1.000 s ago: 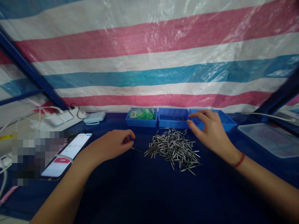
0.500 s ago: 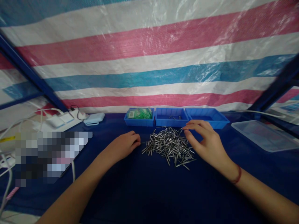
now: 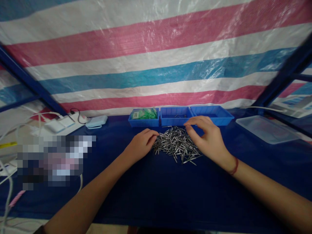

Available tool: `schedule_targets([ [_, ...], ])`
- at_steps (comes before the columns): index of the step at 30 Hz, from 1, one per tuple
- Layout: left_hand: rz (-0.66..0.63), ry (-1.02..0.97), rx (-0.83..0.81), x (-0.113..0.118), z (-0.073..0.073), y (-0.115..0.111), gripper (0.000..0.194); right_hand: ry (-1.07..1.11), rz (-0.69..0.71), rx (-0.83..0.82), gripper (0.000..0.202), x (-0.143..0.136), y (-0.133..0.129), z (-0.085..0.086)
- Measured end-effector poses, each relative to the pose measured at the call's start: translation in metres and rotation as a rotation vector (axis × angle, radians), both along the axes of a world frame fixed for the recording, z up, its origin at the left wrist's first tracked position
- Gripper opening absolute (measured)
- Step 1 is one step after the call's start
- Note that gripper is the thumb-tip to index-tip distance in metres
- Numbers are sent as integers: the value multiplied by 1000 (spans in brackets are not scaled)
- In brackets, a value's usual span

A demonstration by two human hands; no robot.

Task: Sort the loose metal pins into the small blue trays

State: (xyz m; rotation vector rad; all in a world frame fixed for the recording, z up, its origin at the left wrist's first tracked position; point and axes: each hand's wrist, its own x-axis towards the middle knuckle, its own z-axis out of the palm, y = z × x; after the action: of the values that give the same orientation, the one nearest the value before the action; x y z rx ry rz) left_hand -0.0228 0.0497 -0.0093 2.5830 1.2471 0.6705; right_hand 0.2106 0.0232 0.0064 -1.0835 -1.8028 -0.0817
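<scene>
A heap of short, thin metal pins (image 3: 176, 144) lies on the dark blue tabletop. At the left edge of the heap is my left hand (image 3: 142, 143), its thumb and index finger a little apart and touching the outer pins. My right hand (image 3: 209, 138) hangs over the right rear of the heap. Its thumb and index fingertips come together in a pinch; whatever is between them is too small to make out. Behind the heap, a blue bin (image 3: 175, 121) holds a few loose pins.
Left of that bin, another blue bin (image 3: 143, 123) contains a green plastic packet (image 3: 146, 113). A third blue bin (image 3: 212, 121) is on the right. A clear plastic lid (image 3: 266, 130) lies far right. White power strips (image 3: 60, 125), cables and a light blue case (image 3: 96, 122) occupy the left.
My left hand has moved right to the heap's edge, and a thin pin seen at its fingertips before no longer shows. My right hand stays in a pinch, slightly farther left over the heap.
</scene>
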Motion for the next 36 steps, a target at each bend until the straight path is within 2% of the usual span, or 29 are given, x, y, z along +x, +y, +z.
schedule_targets([
  [3, -18, -92, 41, 11, 3, 0, 20, -23, 39, -72, 10, -10, 6, -1],
  [8, -131, -96, 44, 26, 4, -5, 22, -99, 135, -153, 14, -17, 3, -11],
  [10, -118, -166, 47, 27, 1, -10, 24, -172, 206, -175, 15, -16, -2, -15],
  [13, -26, -320, 41, 23, -4, -17, 25, -323, 270, -205, 15, -17, -10, -17],
  [18, 48, -379, -7, 22, -7, -25, 26, -510, 184, -232, 14, -26, -21, -17],
  [26, 76, -412, -71, 28, -10, -30, 22, -600, 138, -223, 12, -31, -27, -22],
  [29, 94, -447, -69, 26, -10, -29, 21, -496, 154, -182, 14, -31, -26, -20],
  [32, 39, -499, -85, 28, -8, -32, 23, -241, 175, -152, 12, -30, -27, -16],
  [34, -14, -545, -129, 30, -7, -36, 24, -46, 222, -231, 11, -30, -28, -13],
  [36, -40, -600, -173, 33, -6, -40, 21, 123, 301, -382, 12, -30, -29, -11],
])
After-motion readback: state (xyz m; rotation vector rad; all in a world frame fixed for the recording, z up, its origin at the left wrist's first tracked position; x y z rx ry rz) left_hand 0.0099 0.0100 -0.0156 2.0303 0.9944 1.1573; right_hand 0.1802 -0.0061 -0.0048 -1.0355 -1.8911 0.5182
